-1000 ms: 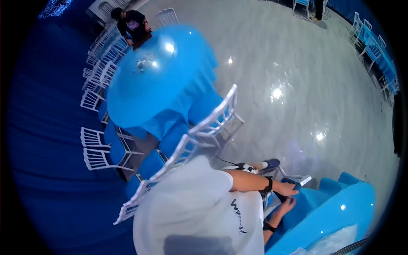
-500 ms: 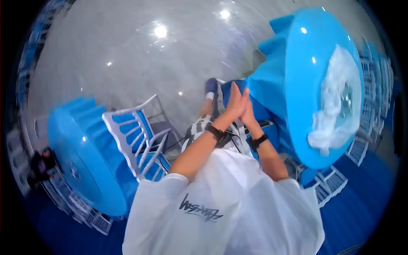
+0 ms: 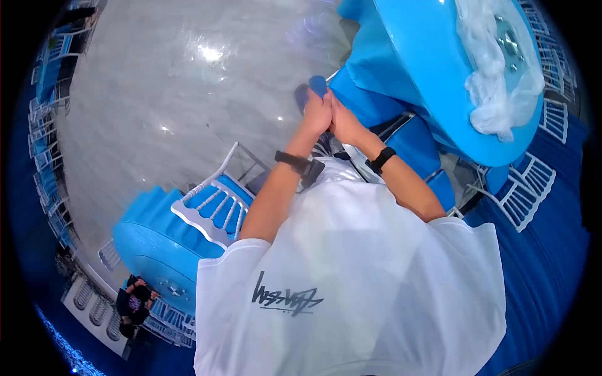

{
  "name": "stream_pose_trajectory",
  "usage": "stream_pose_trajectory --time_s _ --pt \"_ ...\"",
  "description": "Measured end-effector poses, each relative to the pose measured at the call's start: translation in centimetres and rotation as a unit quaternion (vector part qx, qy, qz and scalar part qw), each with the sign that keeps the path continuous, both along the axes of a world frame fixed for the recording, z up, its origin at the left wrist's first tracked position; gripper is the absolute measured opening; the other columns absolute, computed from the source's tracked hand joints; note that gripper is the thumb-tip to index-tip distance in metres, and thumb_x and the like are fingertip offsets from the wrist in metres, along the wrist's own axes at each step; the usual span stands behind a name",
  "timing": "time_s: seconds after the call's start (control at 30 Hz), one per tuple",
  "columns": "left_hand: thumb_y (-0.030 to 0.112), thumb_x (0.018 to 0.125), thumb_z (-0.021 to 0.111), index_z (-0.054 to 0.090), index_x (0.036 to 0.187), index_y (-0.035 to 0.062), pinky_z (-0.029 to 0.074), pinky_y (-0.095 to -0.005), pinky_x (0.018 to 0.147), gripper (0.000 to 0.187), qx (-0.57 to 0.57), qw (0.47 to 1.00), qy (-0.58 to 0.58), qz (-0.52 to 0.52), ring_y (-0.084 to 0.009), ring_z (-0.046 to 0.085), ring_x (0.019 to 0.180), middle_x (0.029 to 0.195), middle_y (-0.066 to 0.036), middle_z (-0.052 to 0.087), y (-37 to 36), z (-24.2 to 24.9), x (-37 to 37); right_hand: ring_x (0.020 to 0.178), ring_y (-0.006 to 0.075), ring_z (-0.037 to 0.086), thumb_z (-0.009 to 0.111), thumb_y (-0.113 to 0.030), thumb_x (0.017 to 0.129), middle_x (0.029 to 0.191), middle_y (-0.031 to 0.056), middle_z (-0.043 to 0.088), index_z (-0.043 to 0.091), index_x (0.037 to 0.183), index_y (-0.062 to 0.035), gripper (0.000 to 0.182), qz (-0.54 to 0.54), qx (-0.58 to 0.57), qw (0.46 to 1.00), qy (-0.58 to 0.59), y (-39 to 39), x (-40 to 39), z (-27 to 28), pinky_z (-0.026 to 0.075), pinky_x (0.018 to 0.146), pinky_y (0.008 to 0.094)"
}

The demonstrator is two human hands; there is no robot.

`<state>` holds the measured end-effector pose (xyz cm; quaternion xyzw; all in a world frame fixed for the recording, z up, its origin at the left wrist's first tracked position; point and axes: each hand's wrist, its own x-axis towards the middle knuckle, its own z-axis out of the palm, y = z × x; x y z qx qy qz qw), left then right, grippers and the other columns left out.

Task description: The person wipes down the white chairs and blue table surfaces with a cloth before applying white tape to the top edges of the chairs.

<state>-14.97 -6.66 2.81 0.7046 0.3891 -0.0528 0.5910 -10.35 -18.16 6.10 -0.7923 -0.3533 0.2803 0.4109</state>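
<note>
My left hand [image 3: 318,114] and my right hand [image 3: 346,121] are pressed together in front of my body, fingers partly curled against each other. I see nothing between them, though the palms are hidden. Each wrist wears a black band, and the left wristband [image 3: 301,166] has a bulky dark piece on it. Just beyond my fingertips a blue shoe [image 3: 318,83] shows, down at floor level. To the right of my hands are a blue chair seat [image 3: 364,97] and a round table with a bright blue cloth [image 3: 417,47].
Crumpled sheer white fabric [image 3: 488,94] circles clear glassy pieces [image 3: 509,44] on the right table. A white chair [image 3: 216,210] stands at left beside another blue-covered table [image 3: 147,235]. A person in dark clothes [image 3: 133,304] is beyond it. White chairs [image 3: 527,188] stand at right.
My hands, earlier palm to palm with fingers stretched out, now have curled fingers. The view has turned, so the right table sits higher and the left table lower.
</note>
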Motion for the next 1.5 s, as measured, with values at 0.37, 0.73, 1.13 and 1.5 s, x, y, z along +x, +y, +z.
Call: stream_pose_trajectory --time_s 0.37,0.73,1.13,1.5 --pt "0.038 0.106 0.048 0.034 0.143 -0.0119 0.050 -0.0562 0.098 0.064 0.050 0.990 0.044 -0.121 -0.0541 0.064 0.114 0.119 -0.040 0.065 -4.2 -1.5 -5.3 0.127 0.0487 0.057 0.061 -0.018 0.098 0.148 0.0369 0.048 0.024 0.154 0.0151 0.075 0.082 -0.154 0.981 -0.091 -6.4 -4.0 -0.9 0.050 0.106 0.0486" --pt "0.051 0.108 0.041 0.059 0.127 -0.0091 0.049 -0.0555 0.101 0.065 -0.008 0.980 0.079 -0.181 -0.0553 0.062 0.115 0.125 -0.039 0.063 -6.7 -4.2 -8.5 0.127 0.0466 0.058 0.051 -0.013 0.101 0.149 0.0343 0.049 0.028 0.156 0.0094 0.064 0.076 -0.227 0.964 -0.116 -9.8 -6.7 2.0 0.049 0.108 0.0485" --pt "0.049 0.107 0.045 0.074 0.110 -0.0059 0.052 -0.0495 0.095 0.062 0.097 0.851 0.090 -0.507 -0.0446 0.069 0.103 0.113 -0.028 0.073 -12.3 2.7 -9.8 0.138 0.0390 0.053 0.055 -0.001 0.091 0.153 0.0269 0.049 0.033 0.156 0.0055 0.068 0.037 -0.227 0.946 -0.230 -20.0 -12.2 1.0 0.041 0.116 0.0465" --pt "0.050 0.108 0.043 0.076 0.108 -0.0013 0.053 -0.0491 0.094 0.061 0.032 0.785 0.087 -0.613 -0.0440 0.069 0.104 0.108 -0.026 0.074 -15.6 2.4 -9.6 0.138 0.0397 0.052 0.059 -0.015 0.096 0.152 0.0275 0.049 0.041 0.149 0.0073 0.060 -0.028 -0.260 0.936 -0.236 -25.9 -14.4 0.9 0.041 0.116 0.0459"
